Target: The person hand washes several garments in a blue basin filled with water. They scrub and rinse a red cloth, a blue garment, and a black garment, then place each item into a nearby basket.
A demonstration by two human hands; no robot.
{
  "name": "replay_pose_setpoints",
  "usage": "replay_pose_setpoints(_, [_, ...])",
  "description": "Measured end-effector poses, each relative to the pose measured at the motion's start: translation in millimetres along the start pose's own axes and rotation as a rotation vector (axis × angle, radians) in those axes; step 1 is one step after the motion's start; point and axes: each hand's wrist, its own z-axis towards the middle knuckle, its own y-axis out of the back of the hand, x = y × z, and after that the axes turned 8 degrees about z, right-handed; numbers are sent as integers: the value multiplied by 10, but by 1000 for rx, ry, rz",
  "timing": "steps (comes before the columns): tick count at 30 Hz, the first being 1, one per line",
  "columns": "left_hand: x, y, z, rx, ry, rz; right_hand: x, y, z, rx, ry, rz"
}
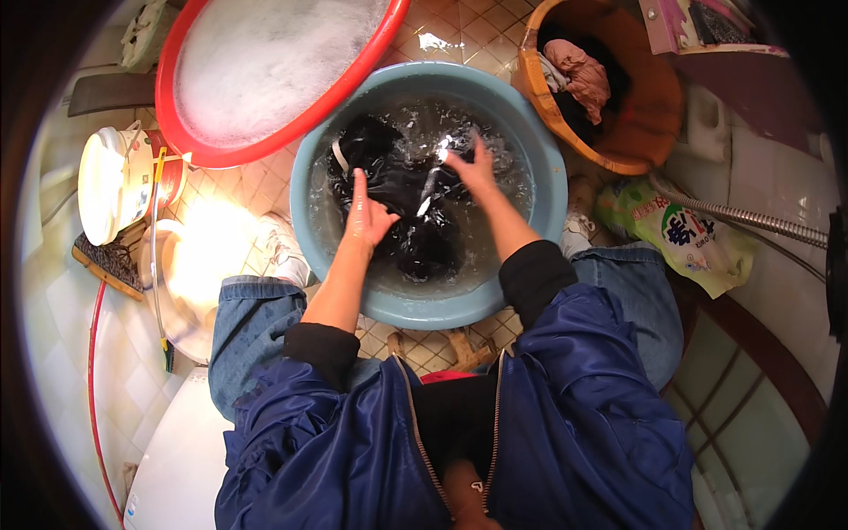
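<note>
A dark garment (pixel 397 179) with a pale strip lies soaked in murky water inside a round blue plastic basin (pixel 430 311). My left hand (pixel 368 215) is over the left part of the cloth, its thumb spread from the fingers. On the right, my right hand (pixel 476 171) reaches to the water's surface, thumb and fingers apart, with the fingertips blurred by splashing. Neither hand shows cloth pinched in it. Water hides much of the garment's shape.
A red tub (pixel 278 149) of foamy water touches the basin's upper left. At upper right, a wooden tub (pixel 639 142) holds crumpled cloths (pixel 578 73). A detergent bag (pixel 682 232), metal hose (pixel 748 209), white bucket (pixel 109 185) and scrubbing brush (pixel 109 262) stand around.
</note>
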Motion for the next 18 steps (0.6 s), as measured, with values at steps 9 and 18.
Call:
replay_pose_setpoints(9, [-37,-618,88,413,-30,-230,1113,255,-1537,355,575,161])
replay_pose_setpoints(18, [48,-292,389,-106,193,58,392,-150,42,-32,359,-232])
